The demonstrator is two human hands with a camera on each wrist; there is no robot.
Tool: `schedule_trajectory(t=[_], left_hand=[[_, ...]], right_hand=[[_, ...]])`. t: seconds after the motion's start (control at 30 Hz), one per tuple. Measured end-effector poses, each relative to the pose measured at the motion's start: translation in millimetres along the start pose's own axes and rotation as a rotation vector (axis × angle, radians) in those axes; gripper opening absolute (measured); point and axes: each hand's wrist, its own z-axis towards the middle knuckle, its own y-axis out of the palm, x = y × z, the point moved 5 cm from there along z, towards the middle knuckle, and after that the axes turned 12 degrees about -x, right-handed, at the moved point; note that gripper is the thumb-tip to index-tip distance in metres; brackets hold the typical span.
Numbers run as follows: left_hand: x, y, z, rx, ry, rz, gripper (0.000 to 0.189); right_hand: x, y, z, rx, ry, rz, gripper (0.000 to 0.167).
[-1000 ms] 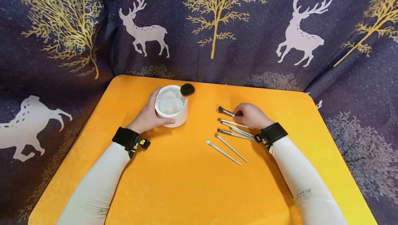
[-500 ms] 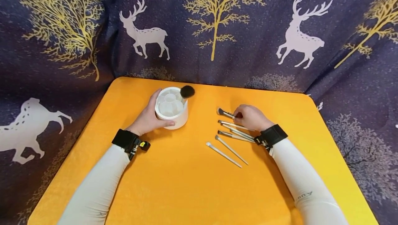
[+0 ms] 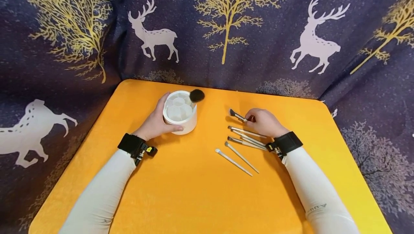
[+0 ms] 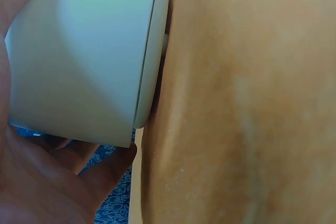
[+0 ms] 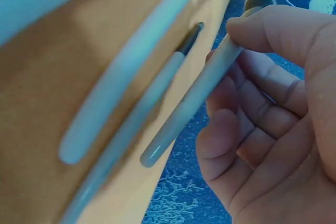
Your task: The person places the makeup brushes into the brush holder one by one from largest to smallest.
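My left hand [image 3: 154, 123] grips the side of a white round brush holder [image 3: 187, 125] with clear compartments inside its top. A fluffy black makeup brush [image 3: 197, 96] stands in the holder's right side, bristles up. In the left wrist view the fingers curve around the holder's smooth wall [image 4: 79, 61]. My right hand [image 3: 264, 122] pinches a makeup brush [image 3: 238, 115] with a dark head that points left. In the right wrist view thumb and fingers hold the pale handle [image 5: 197, 90] of this brush, clear of the brushes lying on the table.
Several thin makeup brushes lie just below the right hand, among them a white-tipped brush [image 3: 233, 162] and a grey-tipped brush [image 3: 242, 157]. Everything sits on an orange-covered table [image 3: 194, 191]. A dark curtain [image 3: 197, 54] with deer and trees hangs behind it.
The pinched brush has risen slightly and its head has tipped up from the table in the right hand. The left hand keeps its hold on the holder.
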Motion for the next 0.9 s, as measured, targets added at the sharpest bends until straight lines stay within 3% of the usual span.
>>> schedule_trajectory(t=[0.2, 0.37, 0.57, 0.9], left_hand=[[1.0, -0.1, -1.2, -0.001, 0.004, 0.007, 0.144], [0.2, 0.1, -0.7, -0.002, 0.003, 0.007, 0.144], [-2.4, 2.1, -1.4, 0.000, 0.004, 0.000, 0.145], [-3.7, -0.2, -1.4, -0.009, 0.012, -0.019, 0.142]], right_hand=[[-4.5, -6.0, -1.0, 0.056, -0.013, 0.032, 0.011], [-9.3, -10.9, -1.7, 0.103, -0.057, 0.073, 0.018], [-15.8, -11.4, -1.0, 0.122, -0.117, 0.073, 0.021], [-27.7, -17.4, 4.1, 0.146, -0.140, 0.081, 0.018]])
